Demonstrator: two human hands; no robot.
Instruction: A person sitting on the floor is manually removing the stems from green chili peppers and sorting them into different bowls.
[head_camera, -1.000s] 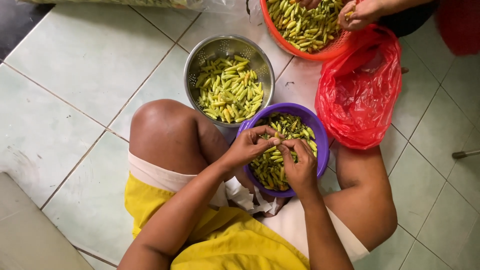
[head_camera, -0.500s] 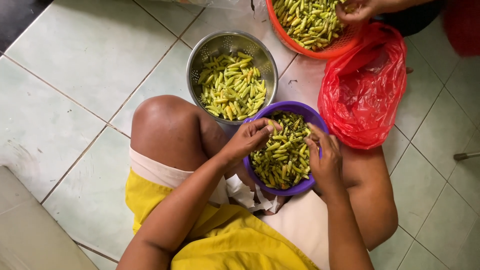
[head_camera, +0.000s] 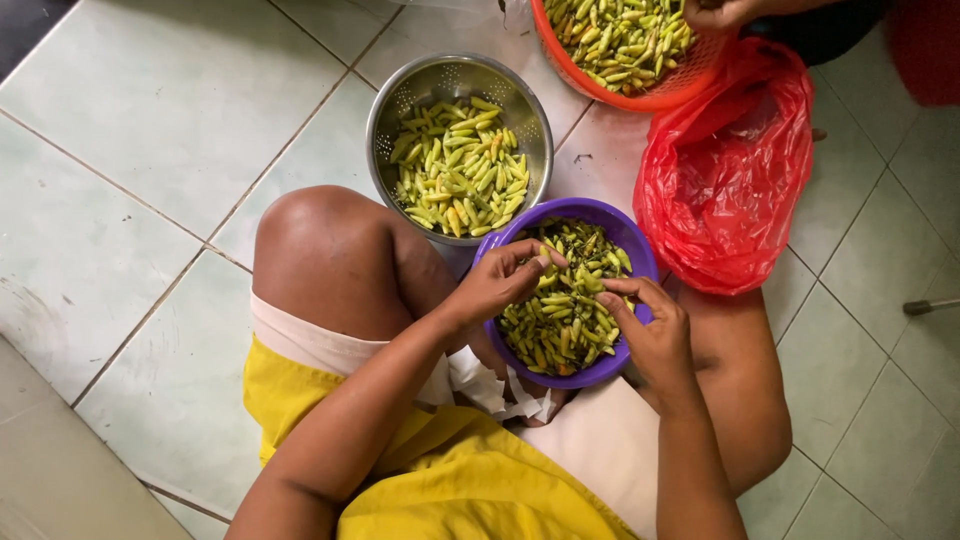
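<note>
Green chillies (head_camera: 565, 310) heaped in purple bowl (head_camera: 640, 250) between knees | left hand (head_camera: 497, 285) pinches one pod at near-left rim | right hand (head_camera: 650, 330) curled over right rim, fingertips on pile | steel colander (head_camera: 385, 110) just beyond.

A crumpled red plastic bag (head_camera: 725, 165) lies beside the purple bowl (head_camera: 640, 255).

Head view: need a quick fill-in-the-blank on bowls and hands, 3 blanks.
1. Both the left hand and the right hand reach into the ____ bowl.
2. The metal colander holds green ____.
3. The plastic bag beside the bowl is ____.

Missing words: purple; chillies; red
</note>
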